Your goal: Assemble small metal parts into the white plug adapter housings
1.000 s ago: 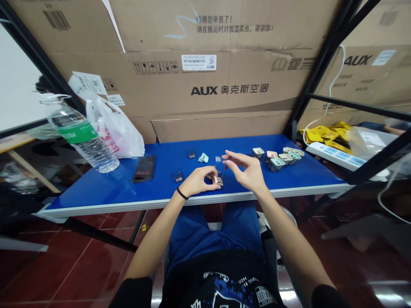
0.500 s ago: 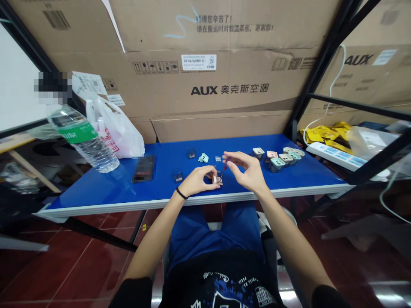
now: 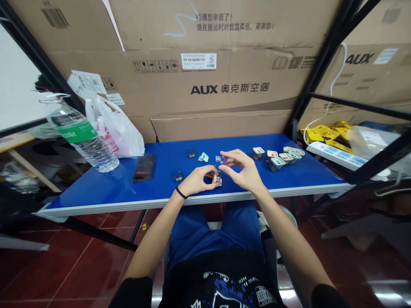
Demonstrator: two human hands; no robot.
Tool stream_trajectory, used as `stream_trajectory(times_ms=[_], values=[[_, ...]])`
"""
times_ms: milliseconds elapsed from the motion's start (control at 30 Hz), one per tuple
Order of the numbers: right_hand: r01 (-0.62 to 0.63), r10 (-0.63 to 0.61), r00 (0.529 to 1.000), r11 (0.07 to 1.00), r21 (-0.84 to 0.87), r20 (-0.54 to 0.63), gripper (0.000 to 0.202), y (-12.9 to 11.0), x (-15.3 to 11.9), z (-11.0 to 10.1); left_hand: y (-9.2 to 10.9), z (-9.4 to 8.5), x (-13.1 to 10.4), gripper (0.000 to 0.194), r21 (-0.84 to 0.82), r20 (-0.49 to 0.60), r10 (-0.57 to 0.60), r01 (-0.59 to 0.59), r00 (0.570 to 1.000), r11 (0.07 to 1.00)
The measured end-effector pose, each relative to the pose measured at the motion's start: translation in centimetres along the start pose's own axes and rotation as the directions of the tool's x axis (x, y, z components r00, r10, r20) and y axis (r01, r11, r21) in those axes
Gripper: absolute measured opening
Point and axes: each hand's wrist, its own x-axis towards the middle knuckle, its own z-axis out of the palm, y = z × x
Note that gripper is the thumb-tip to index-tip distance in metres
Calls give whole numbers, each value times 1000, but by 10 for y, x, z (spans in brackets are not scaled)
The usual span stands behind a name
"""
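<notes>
My left hand (image 3: 199, 179), a black band on its wrist, pinches a small pale-pink plastic housing (image 3: 218, 181) near the table's front edge. Its open side faces up, but the parts inside are too small to make out. Above it, my right hand (image 3: 241, 170) is closed at the fingertips on a small screwdriver, whose thin shaft (image 3: 219, 174) points down at the housing. The fingers mostly hide its handle. Just beyond the hands lie a mint-green cover (image 3: 203, 157) and a small pale flat piece (image 3: 218, 158). Two dark translucent shells (image 3: 191, 153) lie to the left.
Several small pastel-topped adapters (image 3: 277, 164) are grouped on the blue table (image 3: 167, 188) at right. A phone-like dark object (image 3: 144, 168), a water bottle (image 3: 84, 136) and a white plastic bag (image 3: 123, 132) are at left. A power strip (image 3: 340, 156) lies beyond the right frame post.
My right hand has shifted slightly left, and the screwdriver now stands more upright over the pink housing. The left hand keeps its grip with little movement.
</notes>
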Motion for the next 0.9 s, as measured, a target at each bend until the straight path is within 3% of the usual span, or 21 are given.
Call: stream_trajectory(times_ms=[167, 567, 900], values=[[-58, 59, 997, 998, 23, -50, 33, 6, 0, 3, 1, 0, 0, 24, -9, 7, 1, 0, 1000, 1000], [-58, 59, 994, 998, 13, -94, 32, 3, 1, 0, 3, -1, 0, 23, 8, 1, -14, 14, 1000, 1000], [-46, 36, 990, 997, -67, -136, 29, 18, 5, -12, 5, -13, 0, 22, 209, -28, 46, -39, 999, 977]])
